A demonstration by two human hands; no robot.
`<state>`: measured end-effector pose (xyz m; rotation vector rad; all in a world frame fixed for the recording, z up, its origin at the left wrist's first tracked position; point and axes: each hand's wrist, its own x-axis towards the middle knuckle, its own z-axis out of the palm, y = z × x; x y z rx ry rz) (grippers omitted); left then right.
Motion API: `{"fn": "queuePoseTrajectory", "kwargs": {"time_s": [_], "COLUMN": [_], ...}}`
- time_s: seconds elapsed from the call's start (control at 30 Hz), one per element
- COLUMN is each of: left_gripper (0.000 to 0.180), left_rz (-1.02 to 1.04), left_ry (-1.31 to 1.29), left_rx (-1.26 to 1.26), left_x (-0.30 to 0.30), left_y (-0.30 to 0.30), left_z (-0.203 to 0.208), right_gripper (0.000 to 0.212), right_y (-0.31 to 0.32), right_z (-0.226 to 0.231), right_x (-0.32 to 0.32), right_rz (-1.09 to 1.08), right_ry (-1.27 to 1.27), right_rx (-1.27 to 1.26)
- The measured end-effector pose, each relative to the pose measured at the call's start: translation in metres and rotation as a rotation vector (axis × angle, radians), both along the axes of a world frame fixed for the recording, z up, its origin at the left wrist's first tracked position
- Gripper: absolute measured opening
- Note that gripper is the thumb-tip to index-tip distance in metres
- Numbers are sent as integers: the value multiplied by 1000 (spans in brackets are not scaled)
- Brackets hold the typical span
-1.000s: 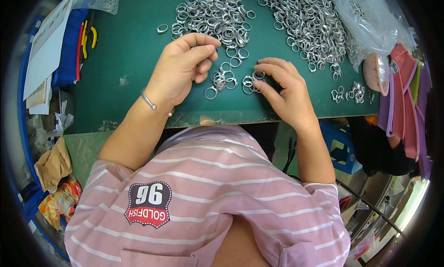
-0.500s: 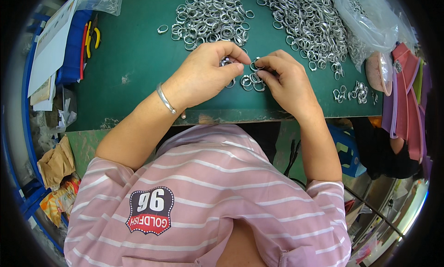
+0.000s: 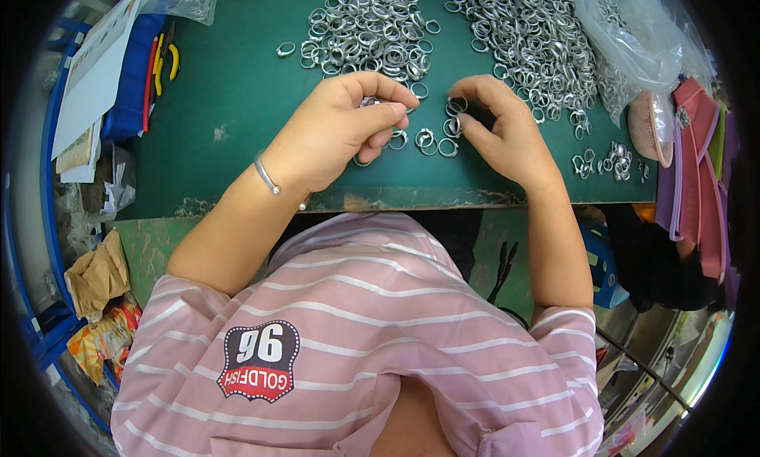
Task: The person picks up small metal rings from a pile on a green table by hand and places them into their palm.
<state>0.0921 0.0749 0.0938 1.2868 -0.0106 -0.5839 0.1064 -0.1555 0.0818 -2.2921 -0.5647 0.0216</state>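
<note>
Silver finger rings lie on a green tabletop. My left hand [image 3: 328, 128] is curled closed, thumb against the fingers, with some rings [image 3: 369, 102] showing inside the curl. Thumb and forefinger of my right hand [image 3: 507, 136] close around a couple of rings [image 3: 454, 126] at their tips. Between the hands, a few loose rings [image 3: 426, 140] rest on the table. One more ring [image 3: 398, 139] lies beside my left fingertips. Just beyond my left hand spreads a round pile of rings [image 3: 368, 29].
A larger ring heap [image 3: 538, 41] is at the far right, next to a clear plastic bag [image 3: 633, 41]. Small ring clusters [image 3: 617, 160] sit near the right edge. Yellow-handled pliers [image 3: 170, 61] and a blue bin [image 3: 134, 77] stand at left. A pink pincushion-like object [image 3: 649, 124] is at right.
My hands have drawn apart, the right one moving right with rings at its fingertips. The rings between them are now more spread out, and my left fingers have curled further.
</note>
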Motion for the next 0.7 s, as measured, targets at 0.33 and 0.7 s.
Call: {"fn": "queuePoseTrajectory", "kwargs": {"time_s": [0.33, 0.7], "left_gripper": [18, 25], "left_rz": [-340, -52], "left_ry": [527, 1072], "left_rx": [-349, -830], "left_x": [-58, -93], "left_y": [-16, -43], "left_z": [-14, -120], "right_gripper": [21, 29], "right_y": [1, 24], "right_z": [-16, -16], "right_x": [-19, -22], "right_rz": [184, 118], "right_ry": [-148, -212], "right_rx": [38, 14]}}
